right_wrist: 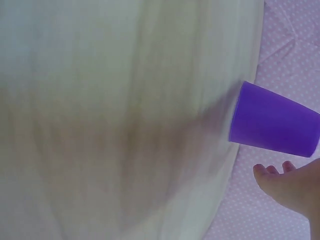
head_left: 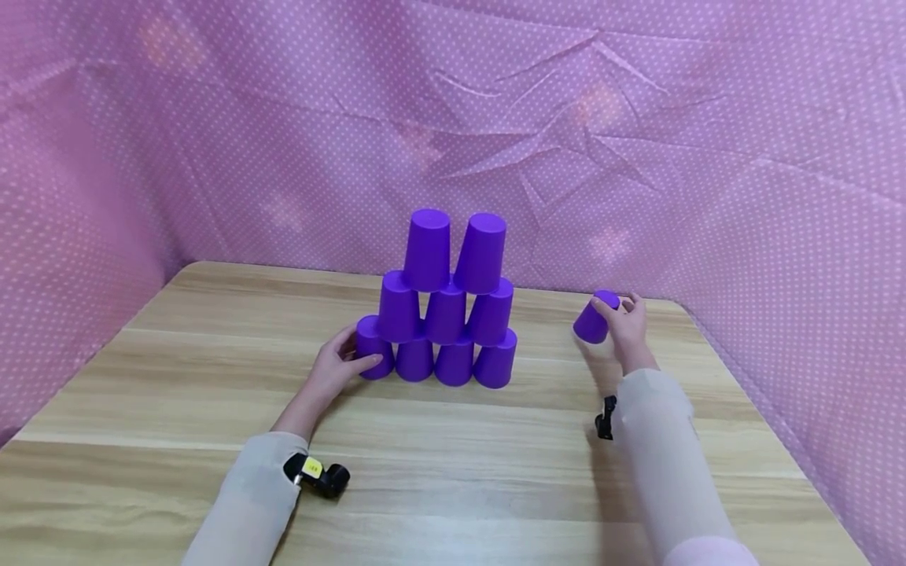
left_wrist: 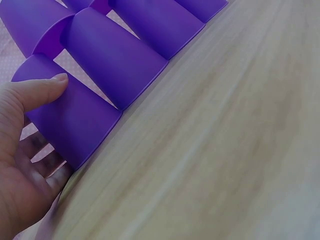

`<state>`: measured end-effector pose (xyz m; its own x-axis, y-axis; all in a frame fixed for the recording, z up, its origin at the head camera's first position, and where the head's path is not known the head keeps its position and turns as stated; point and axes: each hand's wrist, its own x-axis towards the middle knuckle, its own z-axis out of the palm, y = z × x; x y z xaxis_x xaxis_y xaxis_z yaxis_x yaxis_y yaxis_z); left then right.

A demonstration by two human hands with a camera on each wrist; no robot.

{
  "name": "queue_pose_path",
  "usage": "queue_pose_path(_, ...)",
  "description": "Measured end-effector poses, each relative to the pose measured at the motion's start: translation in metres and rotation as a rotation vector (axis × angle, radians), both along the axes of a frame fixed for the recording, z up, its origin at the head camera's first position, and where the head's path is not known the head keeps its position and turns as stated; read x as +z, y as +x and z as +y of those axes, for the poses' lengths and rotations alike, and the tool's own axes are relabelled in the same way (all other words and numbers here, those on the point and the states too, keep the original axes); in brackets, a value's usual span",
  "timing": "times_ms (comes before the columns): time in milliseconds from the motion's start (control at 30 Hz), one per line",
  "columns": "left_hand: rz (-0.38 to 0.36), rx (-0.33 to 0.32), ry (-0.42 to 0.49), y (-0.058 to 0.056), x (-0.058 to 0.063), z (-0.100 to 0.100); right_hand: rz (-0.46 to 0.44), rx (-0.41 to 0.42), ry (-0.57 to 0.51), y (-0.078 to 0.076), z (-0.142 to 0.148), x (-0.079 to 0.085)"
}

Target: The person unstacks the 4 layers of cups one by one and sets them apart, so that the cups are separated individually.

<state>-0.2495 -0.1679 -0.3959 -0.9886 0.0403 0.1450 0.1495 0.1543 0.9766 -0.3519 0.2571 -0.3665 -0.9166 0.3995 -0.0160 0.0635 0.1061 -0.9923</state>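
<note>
Cup tower point(head_left: 446, 314): purple upside-down cups stood near the middle of the table point(head_left: 453, 464), closer to its far edge than to me; I counted four in the bottom row point(head_left: 414, 362), three in the middle row point(head_left: 399, 310) and two in the top row point(head_left: 428, 255).
Left hand point(head_left: 336, 365): it gripped the end cup point(head_left: 373, 346) of the bottom row, on the side toward the table's left edge, with the thumb point(left_wrist: 47, 90) laid over its front.
Behind that cup: the other fingers point(left_wrist: 59, 179) went partly out of sight, so their tips were hard to make out.
Lone cup point(head_left: 591, 324): it was upside down near the far right corner of the table, well apart from the tower; I couldn't be sure whether its rim touched the wood.
Right hand point(head_left: 628, 328): it was at the lone cup, the thumb crossing it as seen from the head; from the right wrist, the visible fingertips point(right_wrist: 262, 172) showed just beside it, so I couldn't tell whether it was grasped.
Cut off: the closed end of the lone cup ran out of the right wrist view, and the tower's upper part out of the left one.
Sleeves: the left sleeve point(head_left: 244, 491) and right sleeve point(head_left: 661, 448) were pale, each with a black device at the wrist, the right device point(head_left: 605, 418) partly hidden.
Cloth point(head_left: 354, 157): pink with white dots, it hung creased beyond the far edge.
</note>
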Motion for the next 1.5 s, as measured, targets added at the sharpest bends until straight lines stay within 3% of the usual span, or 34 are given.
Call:
queue_pose_path(133,0.004,-0.004,0.005,-0.002,-0.002,-0.001,0.010,0.013,0.016,0.001,0.002,0.008)
queue_pose_path(433,0.016,-0.005,0.008,-0.016,-0.023,-0.006,0.045,0.014,0.078,0.002,0.001,0.032)
queue_pose_path(900,0.051,-0.002,-0.004,-0.017,-0.027,-0.006,0.131,0.012,0.160,0.005,0.008,0.071)
queue_pose_path(1033,0.034,-0.005,-0.002,-0.014,-0.023,-0.006,0.120,0.033,0.143,0.009,0.005,0.079)
queue_pose_path(1233,0.097,-0.002,-0.009,-0.014,-0.028,-0.007,0.141,0.060,0.130,0.012,-0.002,0.089)
queue_pose_path(1500,0.052,-0.009,0.018,-0.016,-0.027,-0.005,0.235,0.113,-0.034,0.016,-0.017,0.103)
